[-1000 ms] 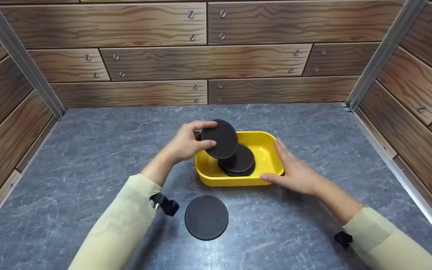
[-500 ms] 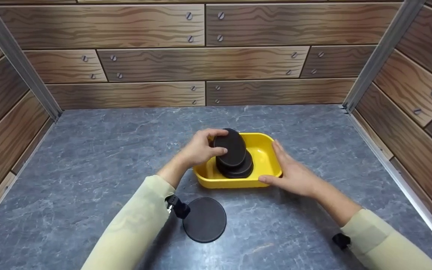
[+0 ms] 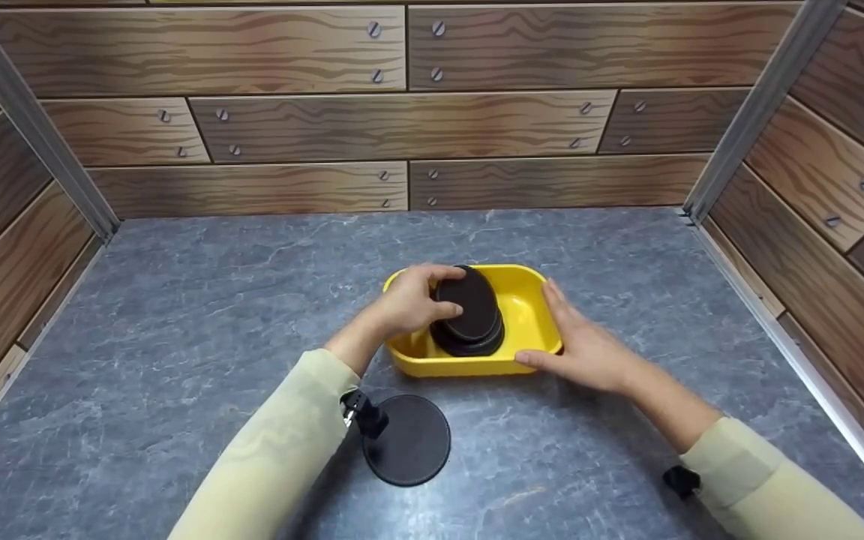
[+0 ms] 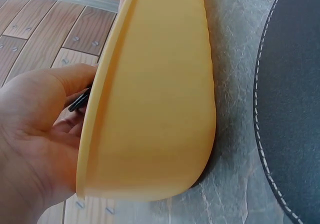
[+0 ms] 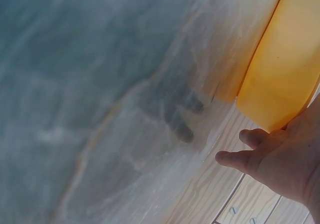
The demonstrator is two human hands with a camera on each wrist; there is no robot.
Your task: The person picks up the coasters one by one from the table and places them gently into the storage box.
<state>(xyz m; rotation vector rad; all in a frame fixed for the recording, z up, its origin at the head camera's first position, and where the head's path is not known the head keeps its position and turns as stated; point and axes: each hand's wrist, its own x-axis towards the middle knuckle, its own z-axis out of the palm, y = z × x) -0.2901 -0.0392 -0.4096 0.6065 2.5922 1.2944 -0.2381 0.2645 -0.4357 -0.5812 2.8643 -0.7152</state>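
Observation:
My left hand (image 3: 415,300) reaches over the left side of a yellow tray (image 3: 529,307) and grips a round black coaster (image 3: 471,304) between thumb and fingers. That coaster is tilted, low over a stack of black coasters (image 3: 469,349) inside the tray. Against the tray's right end rests my right hand (image 3: 589,349), its thumb on the near rim and its fingers straight along the side. Another black coaster (image 3: 407,442) with stitching round its edge lies on the table, in front of the tray. In the left wrist view the tray wall (image 4: 155,99) hides most of the held coaster.
The grey marbled table (image 3: 237,300) is bounded by wood-patterned walls (image 3: 289,124) at the back and both sides. Metal corner posts (image 3: 766,112) stand at the rear. A black wrist camera (image 3: 366,414) on the left sleeve partly covers the loose coaster.
My left hand has moved right and down with the coaster, from above the tray's left edge to just over the stack inside. The right hand stays at the tray's right end.

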